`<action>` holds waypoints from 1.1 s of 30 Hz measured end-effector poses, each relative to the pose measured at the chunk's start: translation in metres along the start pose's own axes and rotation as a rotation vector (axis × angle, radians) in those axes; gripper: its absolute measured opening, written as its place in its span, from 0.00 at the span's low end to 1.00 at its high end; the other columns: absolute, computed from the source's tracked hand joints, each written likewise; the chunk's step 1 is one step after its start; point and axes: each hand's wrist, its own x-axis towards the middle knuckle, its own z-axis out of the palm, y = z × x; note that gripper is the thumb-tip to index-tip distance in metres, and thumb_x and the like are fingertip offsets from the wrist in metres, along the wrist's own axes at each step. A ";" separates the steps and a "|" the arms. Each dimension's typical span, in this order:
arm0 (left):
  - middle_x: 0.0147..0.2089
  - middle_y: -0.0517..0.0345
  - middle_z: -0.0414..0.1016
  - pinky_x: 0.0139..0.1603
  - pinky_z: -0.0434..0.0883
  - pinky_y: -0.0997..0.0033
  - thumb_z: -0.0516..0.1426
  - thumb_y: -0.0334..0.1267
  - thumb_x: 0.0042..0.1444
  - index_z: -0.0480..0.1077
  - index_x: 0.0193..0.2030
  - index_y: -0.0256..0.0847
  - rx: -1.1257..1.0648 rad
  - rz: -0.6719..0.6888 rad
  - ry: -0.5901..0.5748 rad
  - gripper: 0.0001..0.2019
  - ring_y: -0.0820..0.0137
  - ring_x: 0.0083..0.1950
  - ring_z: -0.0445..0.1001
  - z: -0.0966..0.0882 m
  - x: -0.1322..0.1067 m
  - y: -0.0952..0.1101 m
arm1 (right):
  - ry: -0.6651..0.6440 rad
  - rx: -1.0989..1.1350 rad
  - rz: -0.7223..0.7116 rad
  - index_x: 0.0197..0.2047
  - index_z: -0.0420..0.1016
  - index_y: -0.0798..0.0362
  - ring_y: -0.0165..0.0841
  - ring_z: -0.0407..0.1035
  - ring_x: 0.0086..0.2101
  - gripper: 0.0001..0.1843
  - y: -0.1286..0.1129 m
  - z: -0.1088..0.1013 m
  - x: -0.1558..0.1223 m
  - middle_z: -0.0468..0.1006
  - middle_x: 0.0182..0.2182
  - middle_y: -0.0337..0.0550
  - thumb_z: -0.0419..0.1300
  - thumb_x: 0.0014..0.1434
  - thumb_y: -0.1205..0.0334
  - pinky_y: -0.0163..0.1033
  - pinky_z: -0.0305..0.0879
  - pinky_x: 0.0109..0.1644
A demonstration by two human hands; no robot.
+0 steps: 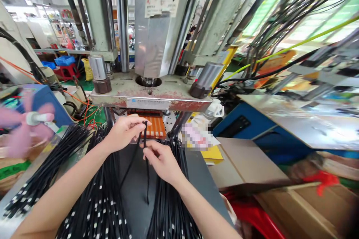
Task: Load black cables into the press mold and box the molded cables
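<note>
My left hand (126,130) is raised in front of the press, its thumb and fingers pinching the upper end of a thin black cord (147,183). Just below and to the right, my right hand (162,160) closes its fingertips on the same cord. Two lengths of black hang down from the hands; whether they are one folded cord or two I cannot tell. Bundles of similar black cords with white tips lie on both sides: a large bundle (98,194) under my left forearm, another bundle (168,205) by my right forearm, and a third bundle (53,168) at far left.
A press with a heavy crosshead (151,97) stands directly ahead, over an orange striped plate (154,126). A pink fan (28,119) is at left. Cardboard (246,157) and a blue machine (238,123) are at right. Dark table surface (131,186) lies below my hands.
</note>
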 end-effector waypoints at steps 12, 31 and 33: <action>0.25 0.63 0.69 0.24 0.68 0.78 0.59 0.44 0.56 0.68 0.32 0.36 -0.026 0.326 0.199 0.11 0.79 0.21 0.68 -0.002 0.044 0.027 | 0.000 -0.288 -0.081 0.36 0.77 0.52 0.33 0.71 0.29 0.08 0.040 0.016 0.012 0.78 0.28 0.41 0.56 0.60 0.60 0.36 0.64 0.36; 0.69 0.50 0.58 0.70 0.48 0.53 0.49 0.45 0.65 0.56 0.67 0.43 1.080 0.299 -0.444 0.25 0.65 0.69 0.57 -0.017 -0.012 -0.104 | 0.109 -0.489 0.016 0.31 0.80 0.52 0.32 0.74 0.36 0.06 0.064 -0.015 0.120 0.82 0.37 0.41 0.62 0.52 0.72 0.33 0.66 0.44; 0.69 0.51 0.58 0.70 0.45 0.52 0.45 0.49 0.66 0.55 0.67 0.44 1.095 0.271 -0.441 0.26 0.65 0.69 0.58 -0.018 -0.004 -0.100 | 0.115 -0.530 0.069 0.33 0.80 0.52 0.33 0.74 0.38 0.06 0.066 -0.016 0.127 0.82 0.36 0.41 0.63 0.52 0.69 0.34 0.66 0.46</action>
